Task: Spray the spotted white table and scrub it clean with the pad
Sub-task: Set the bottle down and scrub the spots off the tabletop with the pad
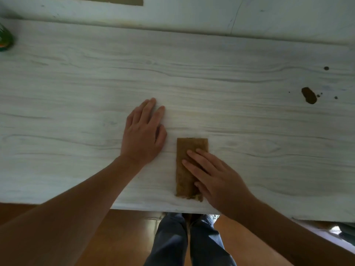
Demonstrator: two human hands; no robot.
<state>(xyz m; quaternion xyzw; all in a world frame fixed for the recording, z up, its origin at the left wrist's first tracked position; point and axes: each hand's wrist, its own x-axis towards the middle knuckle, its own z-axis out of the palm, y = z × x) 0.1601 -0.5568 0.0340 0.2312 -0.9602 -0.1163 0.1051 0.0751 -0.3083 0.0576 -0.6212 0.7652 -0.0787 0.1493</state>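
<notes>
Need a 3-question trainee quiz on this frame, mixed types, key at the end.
1. True or false: the right hand presses on the brown pad.
2. On which side of the pad is the big brown stain? A) left B) right C) under it
3. Fill in: the left hand lies flat on the ____.
Key: 1 true; 2 B; 3 table.

A glossy orange-brown wooden floor (123,237) fills the bottom of the view, while across the top runs a pale whitish wall (172,14) bearing a thin dark crack line (235,18) towards the right and a flat tan cardboard-like strip (123,0) at its upper edge.
</notes>
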